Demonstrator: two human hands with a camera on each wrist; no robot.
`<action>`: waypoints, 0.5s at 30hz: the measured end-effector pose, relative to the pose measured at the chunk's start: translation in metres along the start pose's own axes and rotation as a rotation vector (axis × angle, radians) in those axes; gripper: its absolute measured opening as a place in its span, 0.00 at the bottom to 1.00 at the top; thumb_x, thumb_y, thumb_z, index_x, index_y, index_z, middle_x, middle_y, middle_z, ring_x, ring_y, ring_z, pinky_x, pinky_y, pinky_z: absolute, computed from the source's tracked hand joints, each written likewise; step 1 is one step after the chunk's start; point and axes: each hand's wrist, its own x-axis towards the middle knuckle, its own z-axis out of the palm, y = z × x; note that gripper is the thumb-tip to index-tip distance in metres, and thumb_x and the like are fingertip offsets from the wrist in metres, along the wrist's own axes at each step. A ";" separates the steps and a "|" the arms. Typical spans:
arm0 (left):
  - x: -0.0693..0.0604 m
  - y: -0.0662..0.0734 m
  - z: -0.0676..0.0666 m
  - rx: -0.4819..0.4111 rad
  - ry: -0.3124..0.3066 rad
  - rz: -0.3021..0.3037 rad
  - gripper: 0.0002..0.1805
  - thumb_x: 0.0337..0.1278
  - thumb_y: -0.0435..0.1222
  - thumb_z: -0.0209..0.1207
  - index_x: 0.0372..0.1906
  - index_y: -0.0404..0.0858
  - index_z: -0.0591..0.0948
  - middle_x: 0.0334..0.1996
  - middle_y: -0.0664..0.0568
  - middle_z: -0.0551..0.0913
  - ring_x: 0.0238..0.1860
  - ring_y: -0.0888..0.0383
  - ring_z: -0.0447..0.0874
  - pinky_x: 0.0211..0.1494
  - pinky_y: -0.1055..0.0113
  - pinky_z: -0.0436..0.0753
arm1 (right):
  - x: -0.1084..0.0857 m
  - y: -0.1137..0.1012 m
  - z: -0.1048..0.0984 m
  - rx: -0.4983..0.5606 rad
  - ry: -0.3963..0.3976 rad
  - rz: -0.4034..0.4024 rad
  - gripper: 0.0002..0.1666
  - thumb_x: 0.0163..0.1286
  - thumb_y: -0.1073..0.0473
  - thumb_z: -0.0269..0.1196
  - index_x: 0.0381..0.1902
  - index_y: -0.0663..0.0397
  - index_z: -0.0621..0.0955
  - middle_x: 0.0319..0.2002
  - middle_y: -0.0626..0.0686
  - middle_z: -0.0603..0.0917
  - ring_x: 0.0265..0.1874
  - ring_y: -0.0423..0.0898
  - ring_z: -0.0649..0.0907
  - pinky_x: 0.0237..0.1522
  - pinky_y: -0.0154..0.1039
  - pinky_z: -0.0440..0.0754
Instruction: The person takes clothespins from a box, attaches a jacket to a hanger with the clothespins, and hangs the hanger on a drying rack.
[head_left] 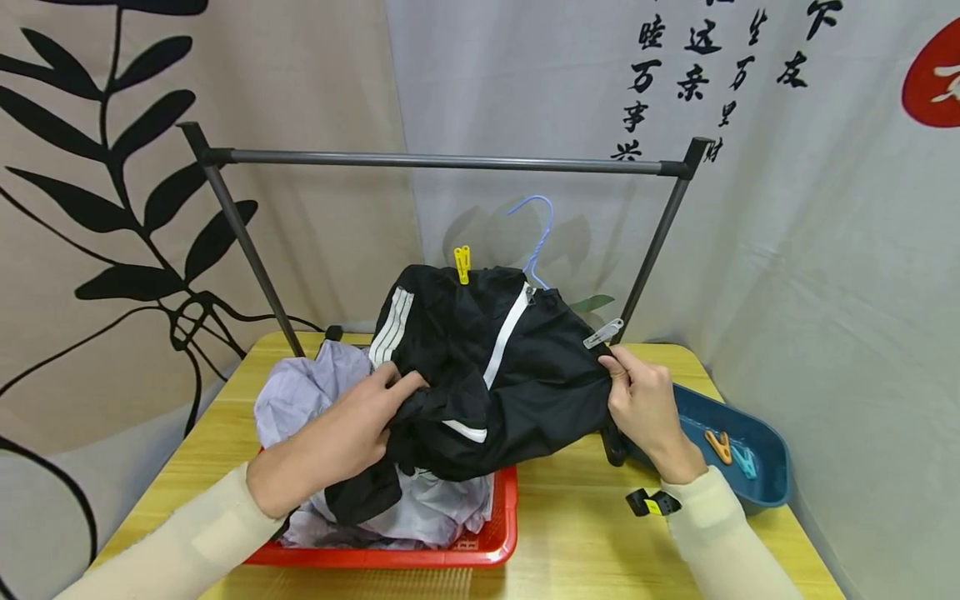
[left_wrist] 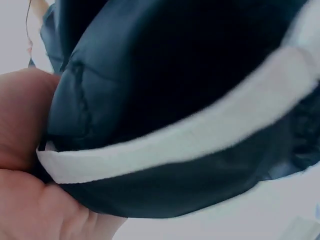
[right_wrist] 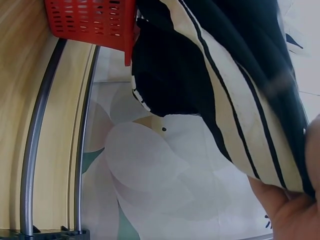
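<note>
In the head view a black garment with white stripes (head_left: 555, 367) hangs spread between both hands, over the front of the rack. A yellow clothespin (head_left: 462, 264) and a pale grey clothespin (head_left: 602, 334) are clipped to its upper edge. The hook of a light blue hanger (head_left: 540, 237) rises behind it, its lower part hidden. My left hand (head_left: 356, 429) grips the garment's left side; the left wrist view shows the hand (left_wrist: 30, 150) at a white-trimmed fold (left_wrist: 165, 145). My right hand (head_left: 648, 408) pinches the right edge just below the grey clothespin, beside the striped side (right_wrist: 240, 100).
A red basket (head_left: 506, 529) with crumpled lilac clothes (head_left: 296, 387) stands under the garment. At the right, a blue tray (head_left: 772, 467) holds orange and light blue clothespins (head_left: 731, 454). A grey metal rack (head_left: 442, 161) spans the wooden table (head_left: 577, 542).
</note>
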 end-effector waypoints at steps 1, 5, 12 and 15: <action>0.003 0.001 -0.001 -0.011 0.035 -0.014 0.39 0.51 0.10 0.71 0.66 0.42 0.82 0.44 0.45 0.80 0.35 0.55 0.80 0.39 0.60 0.85 | 0.000 0.000 -0.001 -0.002 0.000 -0.002 0.14 0.82 0.75 0.66 0.34 0.60 0.82 0.17 0.43 0.62 0.15 0.32 0.63 0.21 0.27 0.57; 0.013 0.006 -0.003 -0.062 0.155 -0.065 0.37 0.52 0.09 0.65 0.64 0.43 0.84 0.48 0.41 0.82 0.42 0.48 0.86 0.46 0.50 0.90 | 0.001 -0.001 -0.003 -0.018 0.007 -0.007 0.12 0.82 0.75 0.67 0.35 0.61 0.84 0.16 0.43 0.63 0.14 0.33 0.65 0.20 0.27 0.58; 0.029 0.013 0.001 -0.137 0.319 -0.101 0.36 0.53 0.11 0.60 0.64 0.43 0.85 0.49 0.41 0.81 0.42 0.44 0.86 0.48 0.49 0.88 | 0.003 0.000 -0.007 -0.032 0.032 -0.017 0.11 0.79 0.77 0.69 0.35 0.62 0.84 0.15 0.45 0.65 0.14 0.35 0.67 0.19 0.29 0.60; 0.037 0.015 0.004 -0.158 0.378 -0.085 0.36 0.52 0.11 0.59 0.63 0.42 0.86 0.51 0.40 0.81 0.44 0.40 0.90 0.50 0.47 0.91 | 0.004 0.000 -0.009 -0.042 0.048 -0.018 0.13 0.78 0.77 0.69 0.34 0.61 0.82 0.16 0.44 0.64 0.14 0.35 0.66 0.20 0.29 0.59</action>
